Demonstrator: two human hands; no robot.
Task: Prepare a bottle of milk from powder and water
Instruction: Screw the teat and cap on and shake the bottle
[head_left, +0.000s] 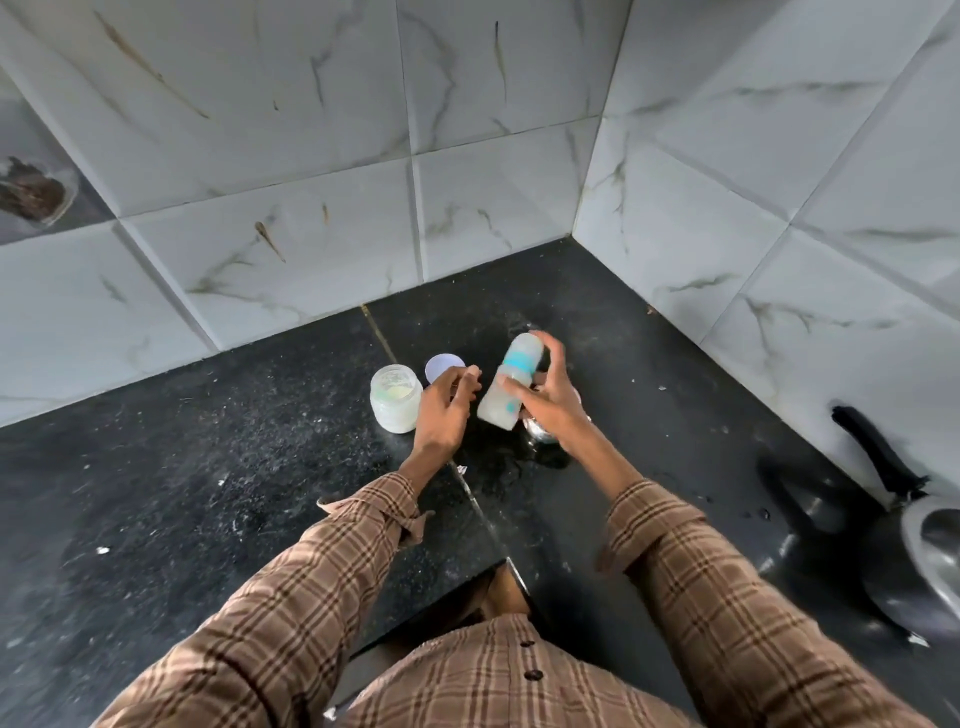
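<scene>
The right hand (545, 400) is holding the capped bottle (511, 382) tilted above the black counter (208, 467), near its far corner. The left hand (447, 405) is hovering beside it, fingers loosely curled. An open jar (396, 397) is standing left of it, with a lid (441, 367) lying behind.

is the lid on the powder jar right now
No. The jar stands open on the counter, and its lid lies beside it, behind the left hand.

I see a brown plaid shirt (498, 675) with dark round buttons down its front; both long sleeves end in cuffs, the left cuff (384, 506) unfastened.
</scene>
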